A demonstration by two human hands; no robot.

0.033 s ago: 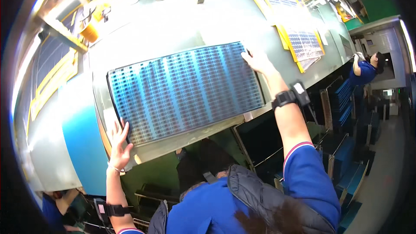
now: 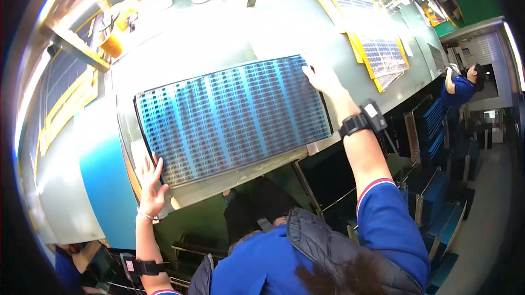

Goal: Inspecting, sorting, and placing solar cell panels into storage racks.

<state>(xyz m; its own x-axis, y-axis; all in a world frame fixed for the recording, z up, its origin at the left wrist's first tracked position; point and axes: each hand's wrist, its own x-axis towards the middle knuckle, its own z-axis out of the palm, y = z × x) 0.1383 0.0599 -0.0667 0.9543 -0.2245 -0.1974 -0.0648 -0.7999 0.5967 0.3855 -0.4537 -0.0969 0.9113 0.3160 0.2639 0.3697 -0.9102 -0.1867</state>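
Note:
A blue rectangular panel (image 2: 235,117) with rows of small dark repeated marks lies at a slight tilt along the front of the bench. My left hand (image 2: 151,185) is at its near left corner, fingers stretched along the left edge and thumb apart. At the far right corner, my right hand (image 2: 326,80) touches the edge with its fingertips, the fingers extended and partly washed out by glare. Whatever lies under the panel is mostly hidden.
Yellow-edged patterned sheets (image 2: 383,57) lie at the far right of the bench. An orange cup (image 2: 112,44) with tools stands far left, beyond a blue board (image 2: 106,164). Racks of dark panels (image 2: 429,125) stand below on the right, near another person (image 2: 459,88).
My right hand and the panel's right end sit very slightly further left and nearer. My left hand keeps its place at the corner.

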